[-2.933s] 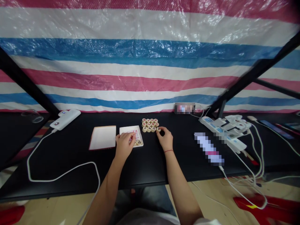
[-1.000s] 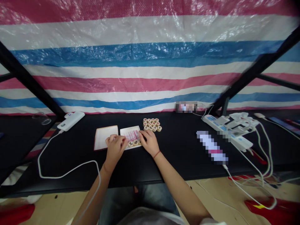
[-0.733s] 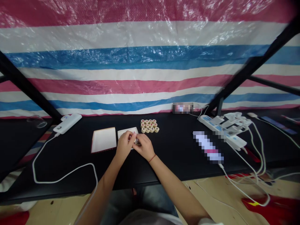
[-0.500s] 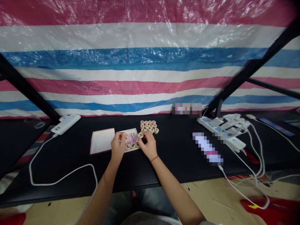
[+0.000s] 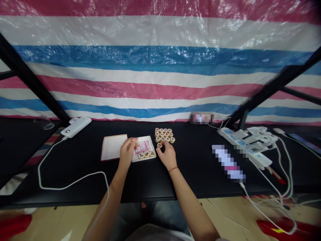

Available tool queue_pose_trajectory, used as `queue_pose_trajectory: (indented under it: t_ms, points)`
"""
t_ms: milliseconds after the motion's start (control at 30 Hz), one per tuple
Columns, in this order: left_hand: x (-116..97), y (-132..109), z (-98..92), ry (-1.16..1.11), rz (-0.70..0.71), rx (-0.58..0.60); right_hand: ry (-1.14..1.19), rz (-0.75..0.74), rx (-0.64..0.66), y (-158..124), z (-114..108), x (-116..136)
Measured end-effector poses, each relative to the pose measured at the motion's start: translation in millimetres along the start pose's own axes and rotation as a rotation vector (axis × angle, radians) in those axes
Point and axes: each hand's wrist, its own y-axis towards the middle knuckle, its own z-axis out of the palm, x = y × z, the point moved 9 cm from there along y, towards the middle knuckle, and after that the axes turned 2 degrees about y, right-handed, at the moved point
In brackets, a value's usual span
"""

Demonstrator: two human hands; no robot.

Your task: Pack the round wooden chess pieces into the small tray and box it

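My left hand (image 5: 127, 150) is over the left edge of a white box tray (image 5: 143, 159), its thumb and fingers pinched on a round Chinese chess piece (image 5: 136, 143). Inside the tray lie a sheet with pink printed lines (image 5: 143, 146) and a few more pieces (image 5: 146, 154) along the near side. My right hand (image 5: 167, 156) is just right of the tray, with another Chinese chess piece (image 5: 159, 145) between thumb and fingers. Directly beyond that hand, pieces with red and dark characters stand in neat rows (image 5: 164, 134) on the black table.
Left of the tray lies the white open box lid (image 5: 114, 147). A white power bank (image 5: 76, 127) with a cable is at the far left. On the right are a blurred-out phone (image 5: 228, 164) and a power strip (image 5: 245, 147) with tangled cables. A striped sheet (image 5: 150, 90) hangs behind.
My right hand has moved with its piece from the tray's right edge to just in front of the rows. My left hand stays at the tray, its piece now showing. The view has shifted slightly.
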Motion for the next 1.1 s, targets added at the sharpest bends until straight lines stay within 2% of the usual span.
queue_pose_trajectory:
  t_ms: [100,200,333,467,600,733,833,967,1100]
  points:
    - [5,-1,3.1,-0.008,-0.048,0.026,-0.051,-0.076,0.010,0,3,3]
    - [8,-1,5.9,0.006,-0.031,0.044,-0.052,-0.113,-0.014,-1,-3,9]
    - [-6,-5,16.6,0.096,0.175,0.137,0.079,-0.222,-0.082,-5,-18,35]
    - [-23,-18,33.1,0.297,0.386,0.258,0.176,-0.415,0.001,-13,-16,70]
    - [-22,-23,37.6,0.338,0.345,0.269,0.216,-0.453,0.092,-19,-7,80]
    - [-16,-23,40.0,0.342,0.292,0.298,0.261,-0.479,0.082,-23,-9,84]
    - [-19,-24,39.6,0.402,0.331,0.323,0.264,-0.439,0.034,-19,-14,76]
    - [-27,-25,38.0,0.538,0.447,0.345,0.194,-0.222,-0.092,-4,-28,36]
    - [-28,-29,45.1,0.634,0.541,0.433,0.114,-0.162,-0.056,5,-27,11]
